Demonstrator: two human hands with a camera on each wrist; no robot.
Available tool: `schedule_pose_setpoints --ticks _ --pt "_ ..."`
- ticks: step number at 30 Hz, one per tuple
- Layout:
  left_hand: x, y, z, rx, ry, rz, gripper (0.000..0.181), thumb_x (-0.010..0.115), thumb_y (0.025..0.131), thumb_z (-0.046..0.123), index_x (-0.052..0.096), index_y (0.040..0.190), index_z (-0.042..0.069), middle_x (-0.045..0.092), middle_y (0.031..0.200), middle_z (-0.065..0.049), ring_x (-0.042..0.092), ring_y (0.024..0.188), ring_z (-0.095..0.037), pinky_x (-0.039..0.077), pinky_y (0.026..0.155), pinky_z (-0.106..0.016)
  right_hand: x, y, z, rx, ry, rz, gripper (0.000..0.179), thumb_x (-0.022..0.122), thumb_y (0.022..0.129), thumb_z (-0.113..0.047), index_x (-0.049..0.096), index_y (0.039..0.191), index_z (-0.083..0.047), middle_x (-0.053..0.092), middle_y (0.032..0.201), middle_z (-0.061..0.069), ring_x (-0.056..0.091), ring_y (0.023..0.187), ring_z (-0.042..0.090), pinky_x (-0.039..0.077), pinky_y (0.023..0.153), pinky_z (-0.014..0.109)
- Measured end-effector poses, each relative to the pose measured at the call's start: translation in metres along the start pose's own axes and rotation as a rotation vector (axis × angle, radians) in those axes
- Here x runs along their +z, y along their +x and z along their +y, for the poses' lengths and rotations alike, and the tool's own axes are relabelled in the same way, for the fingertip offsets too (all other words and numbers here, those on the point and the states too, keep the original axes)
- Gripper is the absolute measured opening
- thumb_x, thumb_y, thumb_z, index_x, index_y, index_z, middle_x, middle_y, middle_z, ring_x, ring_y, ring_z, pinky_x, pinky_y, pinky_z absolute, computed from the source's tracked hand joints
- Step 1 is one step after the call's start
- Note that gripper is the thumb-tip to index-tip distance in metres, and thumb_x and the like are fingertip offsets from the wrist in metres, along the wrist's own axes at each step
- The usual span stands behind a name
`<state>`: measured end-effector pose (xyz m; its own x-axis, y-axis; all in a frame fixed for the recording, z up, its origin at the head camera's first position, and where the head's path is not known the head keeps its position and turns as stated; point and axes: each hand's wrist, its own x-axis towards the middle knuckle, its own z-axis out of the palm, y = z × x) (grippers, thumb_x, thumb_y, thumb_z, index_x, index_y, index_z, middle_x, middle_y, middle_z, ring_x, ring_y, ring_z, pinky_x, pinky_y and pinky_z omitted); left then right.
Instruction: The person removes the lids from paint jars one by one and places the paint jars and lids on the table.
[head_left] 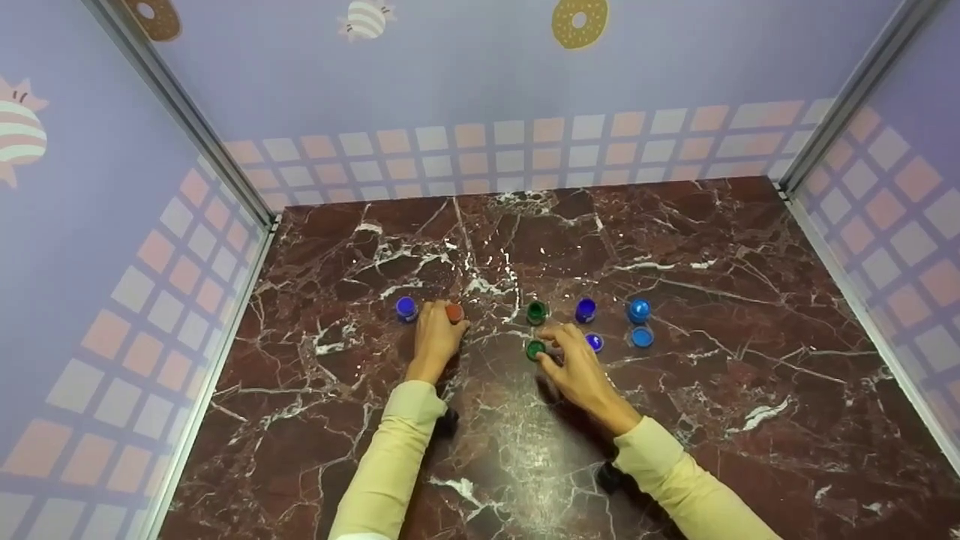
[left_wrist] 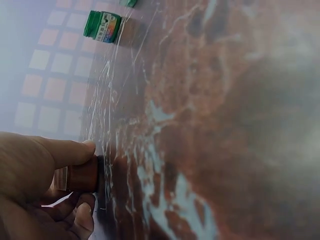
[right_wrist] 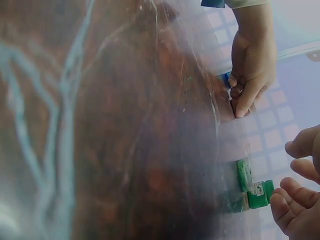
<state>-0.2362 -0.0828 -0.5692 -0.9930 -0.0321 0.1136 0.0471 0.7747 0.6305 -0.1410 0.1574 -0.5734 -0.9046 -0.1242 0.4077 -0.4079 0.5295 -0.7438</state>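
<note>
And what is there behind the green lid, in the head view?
The green jar stands behind the green lid; the tabletop directly under both is covered and unseen.

- Dark red-brown, white-veined tabletop (head_left: 517, 450): polished-stone look, smooth, glossy, glare patch
- Small round green jar (left_wrist: 102, 27): smooth plastic, paper-like printed label
- Small orange-brown cylindrical jar (left_wrist: 84, 176): smooth plastic, ridged at one end
- Flat round green lid (head_left: 535, 350): smooth plastic
- Pale yellow sleeves (head_left: 394, 457): matt cloth, creased
- Lavender printed wall panels (head_left: 480, 67): smooth, matt
- Grey corner strips (head_left: 174, 109): metal-looking, dull sheen

The left hand (head_left: 438, 336) partly hides the orange jar (head_left: 454, 313).
</note>
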Motion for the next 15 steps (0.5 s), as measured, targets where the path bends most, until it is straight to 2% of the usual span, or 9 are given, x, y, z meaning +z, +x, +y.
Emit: schedule_pose_setpoints --ticks 8,15 --pt "0.001 -0.017 0.002 0.038 0.014 -0.03 0.035 0.084 0.085 0.014 0.068 0.111 -0.005 0.063 0.105 -0.02 0.064 0.101 -0.039 0.051 0.092 -0.049 -0.004 -0.001 -0.008 -0.041 0.017 -0.01 0.03 0.075 0.085 0.008 0.068 0.114 0.006 0.063 0.109 0.016 0.062 0.095 0.042 0.055 0.084 0.052" --pt "-0.003 -0.036 0.002 0.089 0.025 -0.066 0.034 0.085 0.085 0.014 0.067 0.108 -0.004 0.061 0.102 -0.016 0.064 0.097 -0.037 0.053 0.089 -0.049 -0.007 -0.002 -0.014 -0.046 0.019 -0.022 0.03 0.074 0.086 0.007 0.069 0.116 0.004 0.063 0.111 0.015 0.061 0.096 0.041 0.055 0.083 0.049"
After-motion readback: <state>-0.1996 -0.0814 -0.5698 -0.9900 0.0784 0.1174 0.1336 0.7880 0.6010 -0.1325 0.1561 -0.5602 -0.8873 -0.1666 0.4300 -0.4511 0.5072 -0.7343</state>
